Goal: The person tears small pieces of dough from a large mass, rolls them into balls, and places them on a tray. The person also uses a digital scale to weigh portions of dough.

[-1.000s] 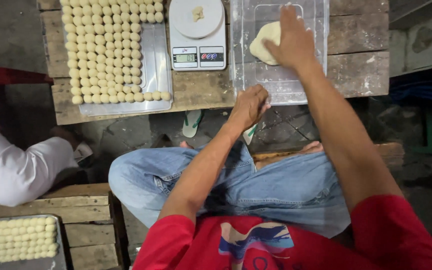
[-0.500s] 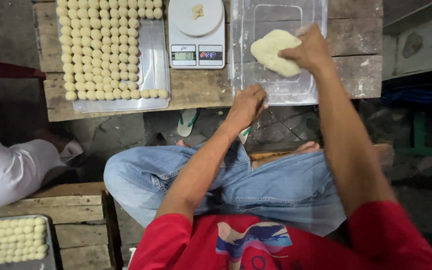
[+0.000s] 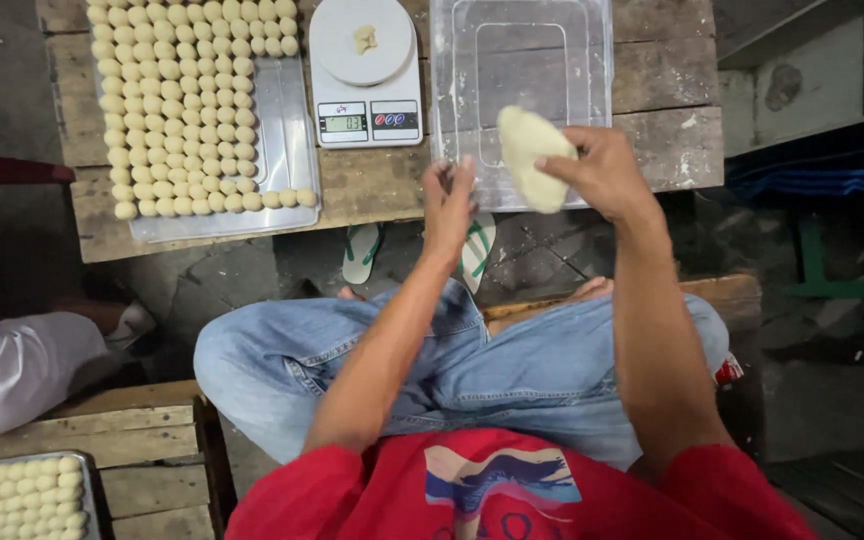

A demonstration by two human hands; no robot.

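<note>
The right hand (image 3: 607,172) gripped a pale dough lump (image 3: 532,155) in closed fingers above the clear tray (image 3: 522,60), while the left hand (image 3: 449,200) hovered open-fingered, empty, beside it.

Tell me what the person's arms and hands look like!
Both arms are bare from the shoulder down, with no gloves, rings or watch to be seen. The left hand and right hand are uncovered. Short red sleeves show at the top, part of a red shirt with a picture on the chest. Blue jeans cover the legs.
</note>
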